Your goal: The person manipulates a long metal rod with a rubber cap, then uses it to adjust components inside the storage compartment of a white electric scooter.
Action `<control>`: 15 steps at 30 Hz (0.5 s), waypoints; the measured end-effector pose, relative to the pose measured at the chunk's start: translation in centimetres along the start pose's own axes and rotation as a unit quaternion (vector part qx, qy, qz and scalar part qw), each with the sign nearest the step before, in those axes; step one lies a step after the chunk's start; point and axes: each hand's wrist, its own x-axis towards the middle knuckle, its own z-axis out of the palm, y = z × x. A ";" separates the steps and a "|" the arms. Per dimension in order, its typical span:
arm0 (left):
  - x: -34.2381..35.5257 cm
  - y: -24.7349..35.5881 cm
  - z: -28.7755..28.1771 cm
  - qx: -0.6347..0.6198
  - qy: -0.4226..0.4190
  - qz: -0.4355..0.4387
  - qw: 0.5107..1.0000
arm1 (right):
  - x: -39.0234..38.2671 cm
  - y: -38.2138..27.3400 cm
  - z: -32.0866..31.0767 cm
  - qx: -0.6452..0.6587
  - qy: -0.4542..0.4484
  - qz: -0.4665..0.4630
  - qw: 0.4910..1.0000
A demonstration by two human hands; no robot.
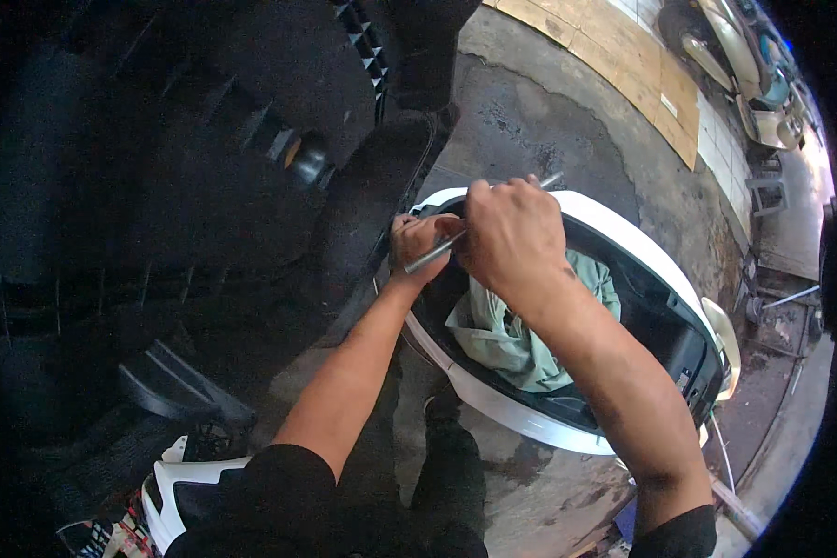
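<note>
My right hand point(516, 232) is wrapped round a slim metal bar point(428, 255), perhaps a wrench handle. One end of the bar sticks out past my knuckles, and the other slants down across my left hand point(417, 244). That hand is closed at the left end of a scooter's open under-seat compartment point(642, 290), beside the raised black seat point(367, 191). Its fingertips are hidden, so what they grip does not show. Below my hands a bunched pale green cloth point(521, 349) lies in the compartment. The lower end of the tool is out of sight.
White body panels point(521, 430) surround the compartment. A large dark shape with ribbed edges fills the left side. White scooter bodywork point(172, 493) shows at lower left. Flattened cardboard point(623, 70) lies on the stained concrete floor, near another motorbike point(716, 56) and a grey stool point(767, 193).
</note>
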 end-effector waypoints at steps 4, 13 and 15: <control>0.0 -0.1 0.0 0.010 -0.003 0.009 1.000 | 0.9 0.5 -1.1 0.002 -0.105 -0.049 0.993; -0.1 0.2 0.1 0.002 -0.017 -0.026 1.000 | 0.8 0.3 3.2 0.115 0.036 0.100 0.988; -0.2 0.8 -0.1 0.009 -0.005 -0.033 0.999 | 1.1 0.5 2.0 0.143 0.000 0.181 0.973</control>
